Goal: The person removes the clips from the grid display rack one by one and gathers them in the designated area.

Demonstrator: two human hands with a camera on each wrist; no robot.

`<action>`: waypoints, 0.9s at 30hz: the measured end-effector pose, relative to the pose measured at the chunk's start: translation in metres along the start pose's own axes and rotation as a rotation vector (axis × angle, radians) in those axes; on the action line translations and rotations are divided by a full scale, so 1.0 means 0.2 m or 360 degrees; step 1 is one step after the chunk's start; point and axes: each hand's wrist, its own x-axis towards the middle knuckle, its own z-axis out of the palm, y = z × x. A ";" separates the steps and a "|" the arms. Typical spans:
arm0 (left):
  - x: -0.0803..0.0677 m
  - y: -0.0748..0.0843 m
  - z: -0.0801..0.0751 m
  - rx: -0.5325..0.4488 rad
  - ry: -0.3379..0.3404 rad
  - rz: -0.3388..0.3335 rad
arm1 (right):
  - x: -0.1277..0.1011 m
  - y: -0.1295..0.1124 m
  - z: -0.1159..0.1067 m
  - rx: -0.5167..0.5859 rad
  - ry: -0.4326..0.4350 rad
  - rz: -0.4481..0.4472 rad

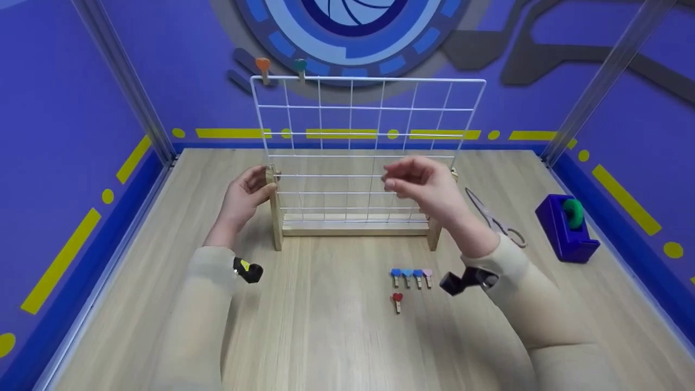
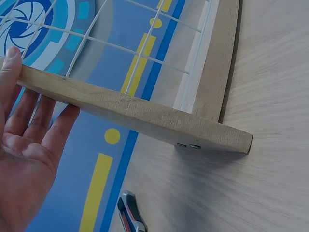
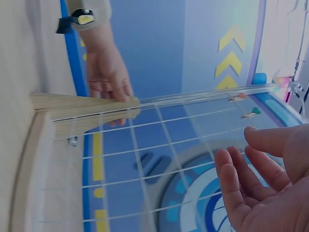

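Observation:
A white wire grid (image 1: pixel 367 108) stands upright in a wooden frame (image 1: pixel 355 232) on the table. My left hand (image 1: pixel 239 202) grips the frame's left side post (image 2: pixel 159 126), thumb on one face and fingers on the other. In front of the grid's right half is my right hand (image 1: pixel 429 187), fingers loosely bent with nothing between them. An orange heart clothespin (image 1: pixel 263 65) and a green heart clothespin (image 1: pixel 301 66) are clipped on the grid's top wire at the left. Nearer me, a row of blue and pink heart clothespins (image 1: pixel 418 275) lies above a red one (image 1: pixel 397 300).
To the right of the frame lie scissors (image 1: pixel 485 212), and farther right stands a blue tape dispenser (image 1: pixel 562 239) with a green roll. A utility knife (image 2: pixel 129 212) shows beyond the left post in the left wrist view. Blue printed walls (image 1: pixel 49 136) enclose the table.

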 end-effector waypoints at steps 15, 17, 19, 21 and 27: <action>0.00 -0.01 0.00 0.0001 0.0003 0.0026 | 0.33 -0.37 0.10 0.0238 0.0117 -0.0344; 0.00 -0.01 0.01 0.0004 0.0003 0.0032 | 0.36 -0.41 0.12 0.0252 0.0123 -0.0369; 0.01 -0.01 0.01 0.0002 0.0002 0.0036 | 0.40 -0.44 0.14 0.0244 0.0139 -0.0394; 0.01 -0.01 0.01 -0.0003 0.0002 0.0038 | 0.44 -0.46 0.16 0.0236 0.0152 -0.0416; 0.01 -0.01 0.00 -0.0018 -0.0006 0.0047 | 0.53 -0.54 0.22 0.0248 0.0200 -0.0463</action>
